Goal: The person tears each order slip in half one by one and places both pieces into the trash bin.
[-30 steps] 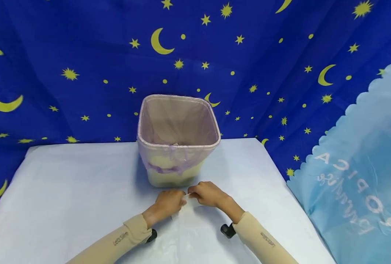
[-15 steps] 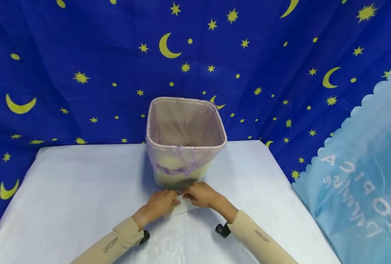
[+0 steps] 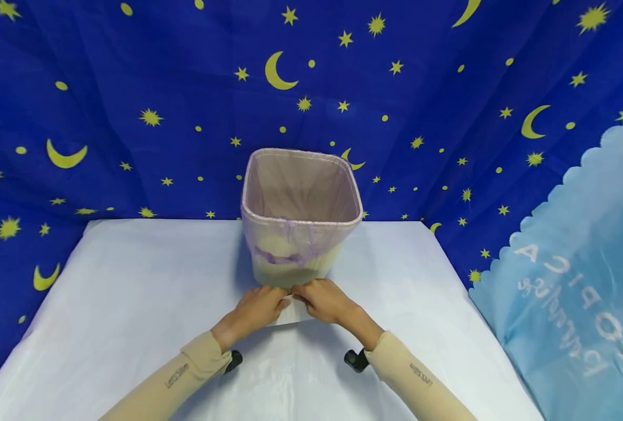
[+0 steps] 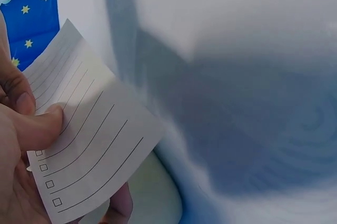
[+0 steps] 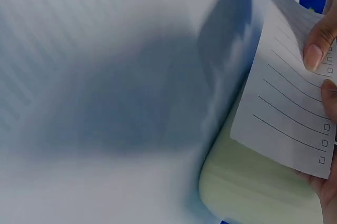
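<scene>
A white checklist sheet (image 3: 293,311), printed with ruled lines and small checkboxes along one edge, hangs between both hands. My left hand (image 3: 258,307) pinches it, with a thumb (image 4: 45,126) on the printed face and fingers behind. Close beside it, my right hand (image 3: 326,301) pinches the same edge. The two hands nearly touch. In the right wrist view the sheet (image 5: 284,87) is slightly curved, and its lower part looks whole. The gripped edge is partly hidden by the fingers.
Just beyond the hands stands a cream waste bin (image 3: 274,272) lined with a translucent purple bag (image 3: 311,237). A white cloth covers the table (image 3: 158,275). A blue star-patterned curtain (image 3: 185,88) hangs behind, and a light blue sheet (image 3: 569,234) hangs at the right.
My hands have drawn closer together and moved left relative to the bin. The sheet, seen mostly as a narrow strip before, now shows a broader face. The head view has shifted slightly.
</scene>
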`<move>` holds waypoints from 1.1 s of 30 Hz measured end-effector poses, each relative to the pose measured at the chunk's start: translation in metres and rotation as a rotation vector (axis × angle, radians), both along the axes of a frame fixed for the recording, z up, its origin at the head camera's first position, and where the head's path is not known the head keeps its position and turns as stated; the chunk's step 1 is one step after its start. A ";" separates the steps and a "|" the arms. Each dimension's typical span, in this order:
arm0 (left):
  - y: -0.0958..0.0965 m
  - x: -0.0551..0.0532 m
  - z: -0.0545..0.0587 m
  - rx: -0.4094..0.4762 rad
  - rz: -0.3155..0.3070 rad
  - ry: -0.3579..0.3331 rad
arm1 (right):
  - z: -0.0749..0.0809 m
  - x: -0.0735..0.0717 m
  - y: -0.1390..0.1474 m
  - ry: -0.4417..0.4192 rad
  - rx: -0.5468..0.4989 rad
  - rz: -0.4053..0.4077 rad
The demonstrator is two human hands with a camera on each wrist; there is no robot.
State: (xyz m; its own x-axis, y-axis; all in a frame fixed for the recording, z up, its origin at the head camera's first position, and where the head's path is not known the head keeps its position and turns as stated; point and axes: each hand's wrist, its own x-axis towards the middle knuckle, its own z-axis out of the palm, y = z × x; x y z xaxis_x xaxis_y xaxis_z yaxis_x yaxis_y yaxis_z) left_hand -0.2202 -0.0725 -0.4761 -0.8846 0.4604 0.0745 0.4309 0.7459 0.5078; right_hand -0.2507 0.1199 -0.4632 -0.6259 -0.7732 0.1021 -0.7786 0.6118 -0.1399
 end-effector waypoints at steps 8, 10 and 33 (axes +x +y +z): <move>0.002 -0.002 0.008 -0.014 0.003 -0.021 | 0.008 -0.001 0.006 0.047 -0.077 -0.011; 0.003 -0.002 0.009 -0.018 0.010 -0.015 | 0.008 -0.001 0.006 0.057 -0.086 -0.010; 0.011 0.003 0.018 -0.004 -0.018 0.027 | 0.011 0.010 0.016 0.042 -0.108 -0.039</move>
State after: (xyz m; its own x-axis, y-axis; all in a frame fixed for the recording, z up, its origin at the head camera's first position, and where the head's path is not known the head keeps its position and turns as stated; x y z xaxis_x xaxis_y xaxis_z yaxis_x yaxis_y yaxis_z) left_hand -0.2173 -0.0611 -0.4580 -0.8740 0.4762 0.0969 0.4578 0.7398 0.4930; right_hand -0.2411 0.1358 -0.4520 -0.6489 -0.7313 0.2102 -0.7608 0.6251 -0.1741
